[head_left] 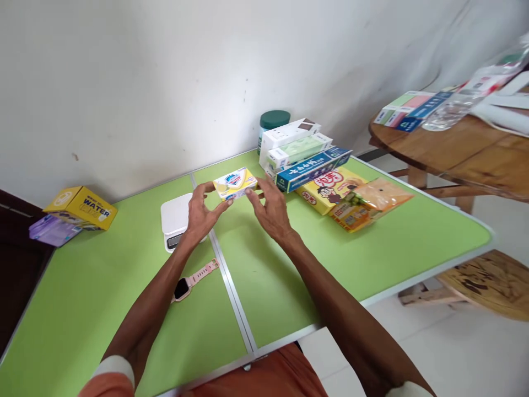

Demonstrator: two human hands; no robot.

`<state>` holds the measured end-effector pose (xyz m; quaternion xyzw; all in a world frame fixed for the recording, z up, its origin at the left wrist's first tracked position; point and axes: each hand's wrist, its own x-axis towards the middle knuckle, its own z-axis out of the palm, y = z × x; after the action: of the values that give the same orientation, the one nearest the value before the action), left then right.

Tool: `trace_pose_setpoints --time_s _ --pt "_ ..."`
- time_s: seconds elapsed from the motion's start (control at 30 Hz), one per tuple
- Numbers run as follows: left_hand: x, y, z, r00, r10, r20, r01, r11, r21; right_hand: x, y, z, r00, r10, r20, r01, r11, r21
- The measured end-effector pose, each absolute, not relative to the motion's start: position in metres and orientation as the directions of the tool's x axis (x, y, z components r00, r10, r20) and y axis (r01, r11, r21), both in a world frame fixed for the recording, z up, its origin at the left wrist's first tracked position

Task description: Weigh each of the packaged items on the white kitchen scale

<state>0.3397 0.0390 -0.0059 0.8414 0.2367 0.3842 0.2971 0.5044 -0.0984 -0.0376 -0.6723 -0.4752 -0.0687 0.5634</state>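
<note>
Between my two hands, raised over the green table, is a small yellow and white soap box [235, 183] with a blue and red logo. My left hand [201, 212] grips its left end, thumb along the lower edge. The right end is pinched by my right hand [271, 209], its thumb on the near side. Partly behind my left hand lies a white digital kitchen scale [176, 215], its dark display facing me. A pink-strapped smartwatch [182, 288] rests on the table, partly covered by my left forearm.
Right of my hands stand stacked cartons, including a blue toothpaste box [312, 168], a yellow snack box [326, 193] and an orange snack bag [363, 204]. Behind them is a green-lidded canister [274, 124]. A yellow box [82, 208] sits on a purple package [53, 230] at far left.
</note>
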Motion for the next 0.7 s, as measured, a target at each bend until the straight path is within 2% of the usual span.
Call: trace_pose_setpoints --time_s 0.17,0.33,0.53,0.7 --pt "0.434 0.012 -0.002 0.622 0.565 0.542 0.03 -0.709 0.704 0.569 -0.137 -0.018 0.612 0.423 0.668 0.764 -0.102 -0.637" --pt "0.515 -0.007 -0.01 0.634 0.566 0.527 -0.042 -0.655 0.754 0.634 -0.149 -0.019 0.687 0.333 0.646 0.723 -0.231 -0.651" --pt "0.553 -0.018 -0.035 0.641 0.595 0.485 0.086 -0.683 0.725 0.667 -0.134 -0.043 0.78 0.26 0.569 0.625 -0.308 -0.717" --pt "0.554 -0.018 -0.047 0.666 0.592 0.455 0.102 -0.676 0.73 0.657 -0.13 -0.058 0.749 0.189 0.635 0.659 -0.319 -0.682"
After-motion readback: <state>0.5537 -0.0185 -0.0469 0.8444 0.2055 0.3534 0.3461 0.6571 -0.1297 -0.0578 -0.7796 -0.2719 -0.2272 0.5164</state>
